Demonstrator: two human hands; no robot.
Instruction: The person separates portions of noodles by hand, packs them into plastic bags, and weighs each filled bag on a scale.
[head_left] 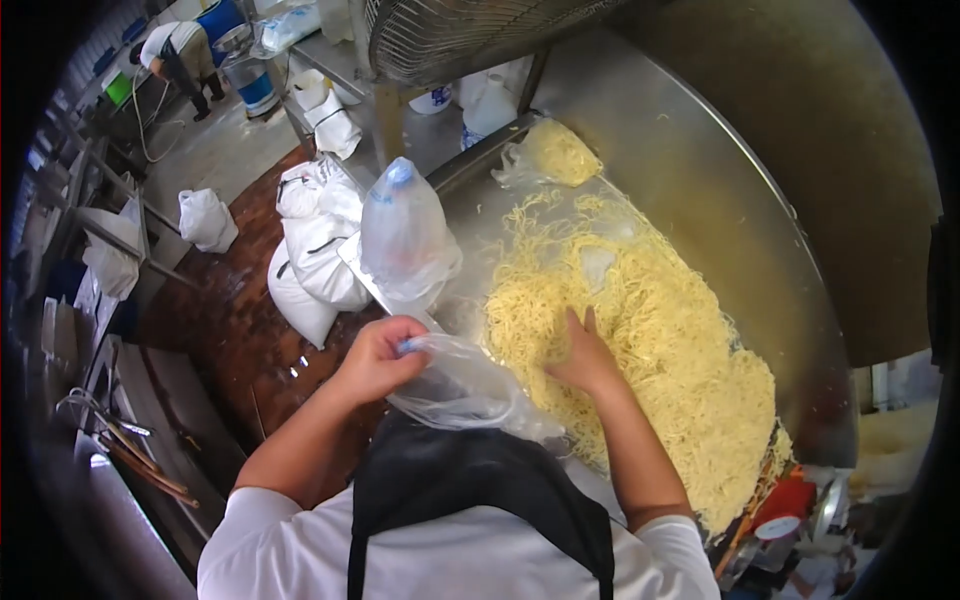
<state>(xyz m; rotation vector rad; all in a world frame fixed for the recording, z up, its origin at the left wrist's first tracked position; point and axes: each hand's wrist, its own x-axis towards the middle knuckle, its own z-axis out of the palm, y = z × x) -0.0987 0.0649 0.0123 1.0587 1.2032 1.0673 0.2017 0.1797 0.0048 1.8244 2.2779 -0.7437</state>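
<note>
My left hand point(378, 362) is closed around the gathered end of a clear plastic bag point(470, 385), which hangs slack toward my apron. Fingers apart, my right hand point(585, 355) reaches into the left side of a large heap of yellow noodles point(680, 380); some fingertips are hidden among the strands. The noodles spread over a metal table point(640, 100). Just beyond my left hand stands a bundle of translucent plastic bags point(405, 235) with a blue top. A clear bag with noodles in it point(565, 152) lies at the heap's far end.
A large fan point(470, 40) overhangs the table's far side. White sacks point(320, 250) are piled on the brown floor to the left. A red scale point(785, 505) sits at lower right. Far back, another person point(180, 55) bends over near a water dispenser point(247, 80).
</note>
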